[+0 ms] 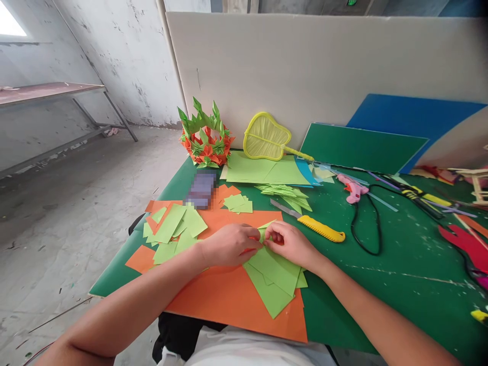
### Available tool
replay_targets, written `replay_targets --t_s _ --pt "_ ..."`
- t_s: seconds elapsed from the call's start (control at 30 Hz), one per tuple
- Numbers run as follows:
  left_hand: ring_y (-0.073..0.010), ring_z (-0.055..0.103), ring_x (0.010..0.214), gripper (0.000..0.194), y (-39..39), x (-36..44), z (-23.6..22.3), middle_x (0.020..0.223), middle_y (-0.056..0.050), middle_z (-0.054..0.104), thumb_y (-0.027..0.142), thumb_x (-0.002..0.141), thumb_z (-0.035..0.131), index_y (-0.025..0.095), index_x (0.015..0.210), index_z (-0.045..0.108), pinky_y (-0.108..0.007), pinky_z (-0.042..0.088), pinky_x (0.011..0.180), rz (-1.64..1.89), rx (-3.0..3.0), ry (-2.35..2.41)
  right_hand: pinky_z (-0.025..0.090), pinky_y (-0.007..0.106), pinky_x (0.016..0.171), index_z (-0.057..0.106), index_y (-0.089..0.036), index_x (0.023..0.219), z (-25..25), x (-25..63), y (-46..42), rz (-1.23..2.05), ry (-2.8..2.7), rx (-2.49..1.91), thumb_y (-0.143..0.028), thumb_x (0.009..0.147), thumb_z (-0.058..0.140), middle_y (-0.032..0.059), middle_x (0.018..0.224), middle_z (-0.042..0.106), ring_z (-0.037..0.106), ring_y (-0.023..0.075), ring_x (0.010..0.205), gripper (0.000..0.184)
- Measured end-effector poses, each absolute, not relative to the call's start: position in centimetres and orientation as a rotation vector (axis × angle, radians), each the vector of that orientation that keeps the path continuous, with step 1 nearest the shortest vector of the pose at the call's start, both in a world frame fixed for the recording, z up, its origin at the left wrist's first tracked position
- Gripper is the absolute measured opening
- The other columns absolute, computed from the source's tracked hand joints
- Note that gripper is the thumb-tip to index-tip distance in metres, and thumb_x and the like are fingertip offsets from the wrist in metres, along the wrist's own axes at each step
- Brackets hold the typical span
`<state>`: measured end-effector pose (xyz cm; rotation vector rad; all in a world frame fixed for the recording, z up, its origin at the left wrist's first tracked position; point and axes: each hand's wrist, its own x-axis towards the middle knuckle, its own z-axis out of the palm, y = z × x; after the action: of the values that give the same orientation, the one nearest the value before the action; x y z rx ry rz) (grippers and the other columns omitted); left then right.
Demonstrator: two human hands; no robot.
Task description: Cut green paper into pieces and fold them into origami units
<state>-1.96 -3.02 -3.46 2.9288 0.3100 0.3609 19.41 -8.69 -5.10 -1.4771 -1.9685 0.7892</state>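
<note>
My left hand [231, 245] and my right hand [292, 244] meet over an orange paper sheet [229, 300] on the green table [400, 264]. Both pinch a small light green paper piece [263, 233] between their fingertips, fingers closed on it. Under my right hand lies a stack of light green paper squares [274, 279]. More loose green squares [173, 229] lie to the left of my left hand. A yellow-handled utility knife [312, 223] lies just beyond my right hand.
A folded orange and green paper wreath [206, 137], a yellow plastic fan [267, 138] and green sheets [263, 170] sit at the back. A pink glue gun [353, 189] with a black cord, folded green units [285, 195], green and blue boards and red paper lie to the right.
</note>
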Motion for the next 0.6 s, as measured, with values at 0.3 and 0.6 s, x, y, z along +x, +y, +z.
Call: replay_targets --t_s 0.3,0.6 --pt "-0.0160 0.061 0.077 0.024 -3.5 -1.9 -2.8 0.096 -0.005 0.066 0.017 0.089 0.046 0.020 0.094 0.070 -0.025 0.044 0.063 0.320 2.948 0.329 0.040 0.025 0.055 0.057 -0.022 0.079 -4.9 19.9 -8.8 0.828 -1.998 -1.401 -0.021 0.085 0.055 -0.0005 0.077 0.051 0.048 0.0129 0.063 0.006" --pt "-0.0159 0.062 0.075 0.024 -3.4 -2.0 -3.0 0.097 -0.005 0.067 0.018 0.087 0.047 0.020 0.095 0.070 -0.025 0.044 0.064 0.364 2.898 0.386 0.051 0.033 0.076 0.064 -0.023 0.088 -4.2 22.2 -9.0 0.745 -2.164 -1.157 -0.024 0.090 0.058 0.0049 0.093 0.064 0.059 0.0190 0.086 0.006"
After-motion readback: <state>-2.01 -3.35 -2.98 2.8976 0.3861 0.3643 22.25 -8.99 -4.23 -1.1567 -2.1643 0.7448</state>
